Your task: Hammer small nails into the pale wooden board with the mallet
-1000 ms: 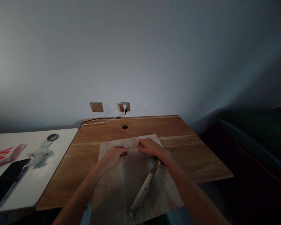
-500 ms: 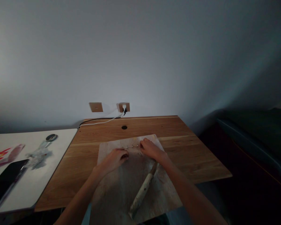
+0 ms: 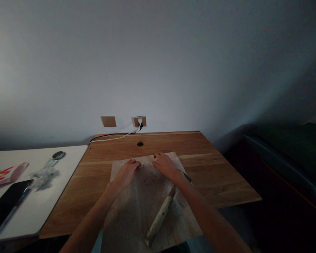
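My left hand (image 3: 127,171) rests near the far left part of a worn wooden board (image 3: 131,211), fingers curled together. My right hand (image 3: 165,165) is close to the board's far edge, its fingertips drawn together by a small pale spot. Whatever either hand pinches is too small to make out. Several tiny metal bits, perhaps nails (image 3: 153,175), lie on the board between and below the hands. A hammer (image 3: 160,219) with a pale, worn handle lies slanted on the board; my right forearm partly covers it, and its dark head shows beyond the wrist.
The board lies on a brown wooden table (image 3: 213,175). At left, a white table (image 3: 60,189) carries a black phone (image 3: 9,202), a red-and-white packet (image 3: 7,174), crumpled clear plastic (image 3: 44,175) and a tape roll (image 3: 58,155). Cables (image 3: 116,137) run to a wall socket (image 3: 143,121).
Both hands have shifted slightly toward the board's far edge, the right one a little leftward. The row of small shiny bits between them no longer shows; tiny bits lie scattered nearer me.
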The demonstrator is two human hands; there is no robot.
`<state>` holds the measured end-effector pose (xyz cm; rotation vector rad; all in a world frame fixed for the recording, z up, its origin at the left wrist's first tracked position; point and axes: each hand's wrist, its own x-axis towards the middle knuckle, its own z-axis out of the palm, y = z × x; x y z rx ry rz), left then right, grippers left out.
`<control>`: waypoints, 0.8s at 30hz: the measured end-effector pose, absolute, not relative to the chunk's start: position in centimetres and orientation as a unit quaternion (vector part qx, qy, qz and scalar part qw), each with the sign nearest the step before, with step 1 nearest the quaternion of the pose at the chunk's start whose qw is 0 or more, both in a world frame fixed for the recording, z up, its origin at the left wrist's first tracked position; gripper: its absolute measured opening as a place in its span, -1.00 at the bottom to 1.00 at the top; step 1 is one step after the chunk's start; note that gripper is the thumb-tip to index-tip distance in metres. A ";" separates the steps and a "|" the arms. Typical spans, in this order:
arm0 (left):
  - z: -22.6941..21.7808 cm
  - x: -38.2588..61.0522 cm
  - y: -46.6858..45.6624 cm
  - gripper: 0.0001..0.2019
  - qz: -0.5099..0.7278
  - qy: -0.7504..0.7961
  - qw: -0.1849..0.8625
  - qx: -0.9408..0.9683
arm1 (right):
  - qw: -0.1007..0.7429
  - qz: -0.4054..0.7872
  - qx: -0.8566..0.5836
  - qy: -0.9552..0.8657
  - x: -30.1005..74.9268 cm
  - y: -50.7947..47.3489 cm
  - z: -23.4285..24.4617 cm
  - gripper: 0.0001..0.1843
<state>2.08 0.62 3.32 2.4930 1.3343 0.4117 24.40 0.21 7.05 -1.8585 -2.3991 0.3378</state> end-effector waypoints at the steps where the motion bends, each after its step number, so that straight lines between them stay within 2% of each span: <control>1: 3.4 2.1 0.7 -0.69 0.135 0.464 0.144 0.863 | 0.037 0.108 -0.612 -0.783 24.3 0.3 7.0 -0.71; 6: 4.2 2.3 0.9 -0.76 0.103 0.479 0.127 0.862 | 0.002 0.102 -0.608 -0.788 23.8 0.5 6.5 -0.73; 12: 4.9 3.0 0.9 -0.81 0.068 0.509 0.087 0.854 | 0.021 0.111 -0.552 -0.827 23.8 0.3 7.4 -0.67; 16: 4.9 3.6 1.0 -0.81 0.064 0.528 0.075 0.843 | 0.020 0.117 -0.542 -0.832 23.3 0.4 7.1 -0.72; 20: 4.3 3.2 1.2 -0.86 0.108 0.506 0.125 0.847 | 0.013 0.114 -0.546 -0.830 22.8 0.7 6.2 -0.76; 24: 3.4 2.7 1.5 -0.68 0.149 0.447 0.187 0.862 | 0.015 0.113 -0.534 -0.838 22.6 0.9 6.0 -0.73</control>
